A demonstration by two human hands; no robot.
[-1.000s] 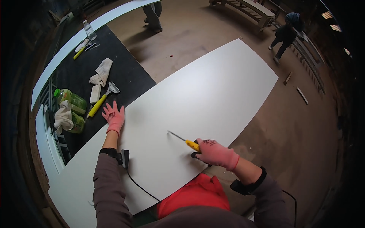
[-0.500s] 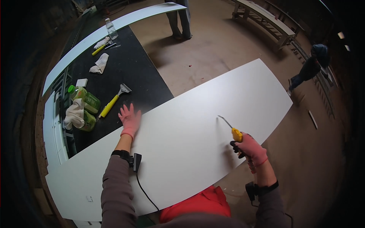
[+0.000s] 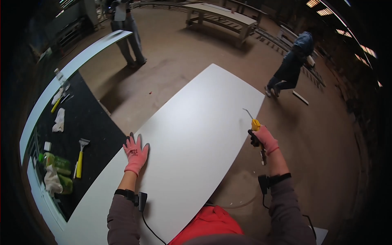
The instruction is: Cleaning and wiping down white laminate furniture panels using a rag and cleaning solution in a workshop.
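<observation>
A large white panel lies before me, stretching from the lower left to the far middle. My left hand, in a pink glove with dark fingertips, rests flat on the panel's left edge with its fingers spread. On the right, my gloved right hand is wrapped round a yellow air blow gun with a thin bent metal nozzle. The nozzle tip is over the panel's right edge and points away from me. Part of the gun's grip is hidden by my fingers.
Left of the panel, a black tabletop carries a yellow-handled scraper, white cloths, green jugs and a clear bottle. One person stands at the far left; another bends at the right near a wooden bench.
My view has swung to the right. The blow gun's nozzle has gone from over the middle of the panel to its right edge. My left hand stays on the panel's left edge.
</observation>
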